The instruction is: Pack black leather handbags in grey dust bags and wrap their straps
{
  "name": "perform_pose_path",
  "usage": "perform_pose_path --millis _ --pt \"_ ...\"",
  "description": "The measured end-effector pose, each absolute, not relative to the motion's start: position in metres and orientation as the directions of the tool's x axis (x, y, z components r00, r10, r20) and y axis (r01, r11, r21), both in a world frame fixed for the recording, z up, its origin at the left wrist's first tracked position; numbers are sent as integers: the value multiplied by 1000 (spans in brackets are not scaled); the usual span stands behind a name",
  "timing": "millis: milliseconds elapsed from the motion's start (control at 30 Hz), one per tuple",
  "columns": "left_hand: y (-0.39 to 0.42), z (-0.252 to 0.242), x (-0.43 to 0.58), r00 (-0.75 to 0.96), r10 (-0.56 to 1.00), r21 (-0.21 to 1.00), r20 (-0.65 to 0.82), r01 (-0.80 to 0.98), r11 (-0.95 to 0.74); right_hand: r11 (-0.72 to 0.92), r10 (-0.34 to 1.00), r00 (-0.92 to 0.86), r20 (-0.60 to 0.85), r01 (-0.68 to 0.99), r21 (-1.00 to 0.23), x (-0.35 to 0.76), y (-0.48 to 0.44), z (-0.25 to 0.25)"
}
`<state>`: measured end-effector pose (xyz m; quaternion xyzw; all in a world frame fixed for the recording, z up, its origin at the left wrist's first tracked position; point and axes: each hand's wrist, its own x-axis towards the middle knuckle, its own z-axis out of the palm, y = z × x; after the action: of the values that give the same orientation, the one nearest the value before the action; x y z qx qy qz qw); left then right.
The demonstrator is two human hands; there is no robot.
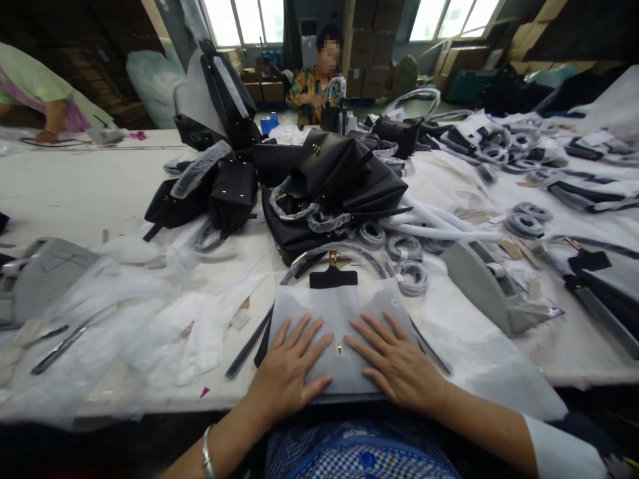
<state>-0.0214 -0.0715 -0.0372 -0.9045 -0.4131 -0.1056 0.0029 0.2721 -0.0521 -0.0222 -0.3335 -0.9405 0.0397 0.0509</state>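
A black handbag lies flat at the table's front edge, covered by a white foam sheet [344, 306]. My left hand [292, 366] rests on the sheet's left half, fingers spread. On its right half lies my right hand [394, 362], palm down with the fingers apart. Between them a small gold clasp [339, 348] shows through the sheet. Beyond the sheet's top edge sticks out a black flap [333, 279] with a gold buckle [333, 258]. The bag's wrapped handle [367, 251] arches behind it, and dark straps [248, 347] stick out at both sides.
Black bags [329, 179] are heaped mid-table. Tape dispensers [492, 286] stand at right and left [47, 276]. Scissors or tweezers [64, 349] lie among plastic scraps at left. Coiled wrapped straps [412, 276] sit at right. A co-worker [314, 90] sits opposite; another person [44, 93] leans in at far left.
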Motion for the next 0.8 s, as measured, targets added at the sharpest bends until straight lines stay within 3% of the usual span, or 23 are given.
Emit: perform_pose_path --millis 267,400,533,633,800 --pt "-60 -44 -23 682 686 -9 252 711 -703 810 572 -787 229 586 -11 278 -47 -40" --pt "-39 -45 -32 700 629 10 338 666 -746 831 543 -790 284 554 -47 283 -32 -39" --pt "-16 -22 -34 680 670 141 298 663 -735 795 606 -769 204 581 -172 281 -15 -19" --pt "-3 -7 -23 625 739 228 254 704 -673 723 690 -708 151 663 -195 271 -1 -8" --pt "6 -14 -5 572 797 186 194 776 -602 651 757 -645 102 734 -192 254 13 -12"
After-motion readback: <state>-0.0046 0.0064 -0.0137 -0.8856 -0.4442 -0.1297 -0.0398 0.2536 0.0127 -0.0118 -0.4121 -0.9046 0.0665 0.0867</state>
